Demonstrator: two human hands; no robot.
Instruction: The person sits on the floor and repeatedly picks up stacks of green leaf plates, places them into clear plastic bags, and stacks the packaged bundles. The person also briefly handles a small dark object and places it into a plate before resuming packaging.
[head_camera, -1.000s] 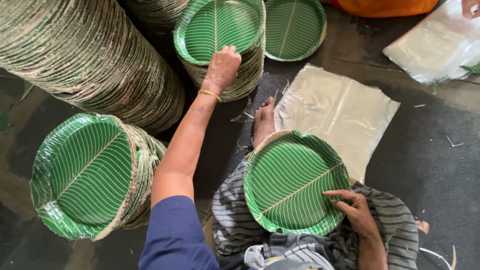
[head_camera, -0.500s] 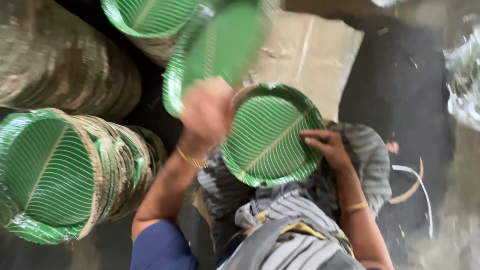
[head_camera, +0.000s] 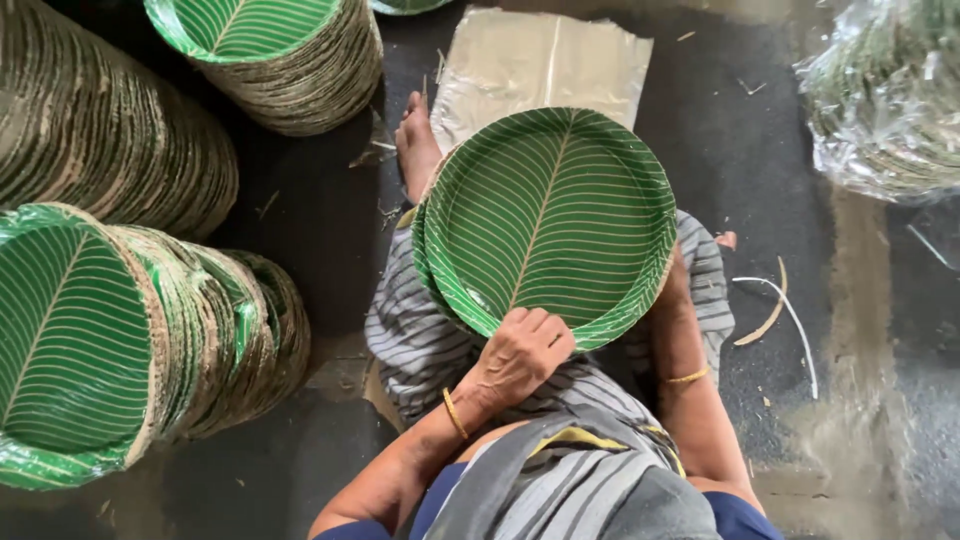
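1. Left hand (head_camera: 520, 352): grip pressed onto the near rim of the green leaf-patterned plates (head_camera: 548, 215), fingers curled over the edge; a thin gold bangle (head_camera: 455, 413) circles the wrist.
2. Right hand: hidden behind the far right edge of the plates; only the forearm and a second bangle (head_camera: 688, 376) show, so whether this grip is spread or pinching cannot be told.
3. Plates: a few nested together, oval, held tilted above the person's lap, over the striped cloth (head_camera: 420, 340).
4. Bare foot (head_camera: 416, 145): rests on the dark floor (head_camera: 740, 150), just beside a flat clear plastic bag (head_camera: 545, 65).
5. Leaning stack (head_camera: 120, 330) of the same plates lies on its side at left; another stack (head_camera: 270, 50) stands at the top.
6. Plastic-wrapped bundle (head_camera: 885, 95): upper right, well apart from the hands.
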